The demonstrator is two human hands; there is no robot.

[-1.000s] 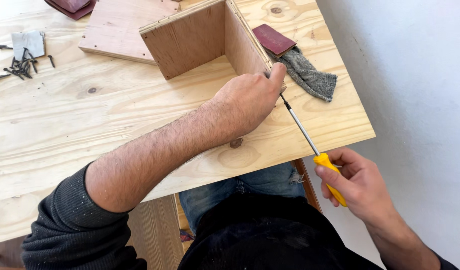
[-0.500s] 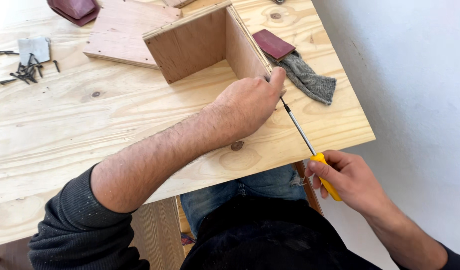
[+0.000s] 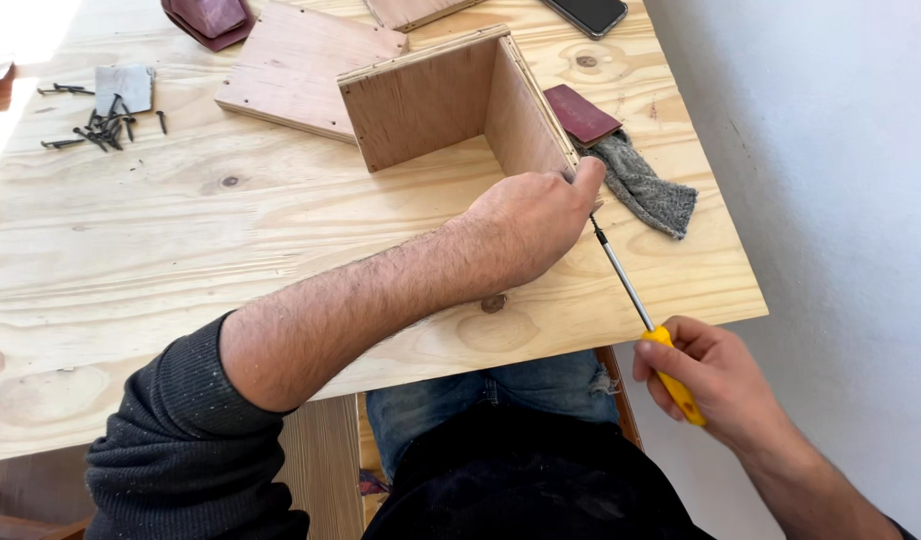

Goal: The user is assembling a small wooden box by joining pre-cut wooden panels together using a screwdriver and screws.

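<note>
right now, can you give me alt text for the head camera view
A person's left hand steadies the end of an L-shaped plywood corner on a wooden table while the right hand drives a yellow-handled screwdriver into it. Dark screws lie far left, a grey rag beside the plywood.

A pale, blond-grained plywood table (image 3: 180,250) is showing brown knots near its front edge as a bare left hand (image 3: 535,225) is steadying a tan plywood corner piece (image 3: 450,95) by the right edge. The right hand (image 3: 715,380) is gripping a screwdriver (image 3: 645,330) with a bright yellow handle and silver shaft. A maroon sandpaper sheet (image 3: 580,113) is lying on a speckled grey rag (image 3: 645,190). Black screws (image 3: 100,125) are sitting beside a grey square near the left edge. The person is wearing a charcoal sleeve (image 3: 195,450) and blue jeans (image 3: 500,400).
</note>
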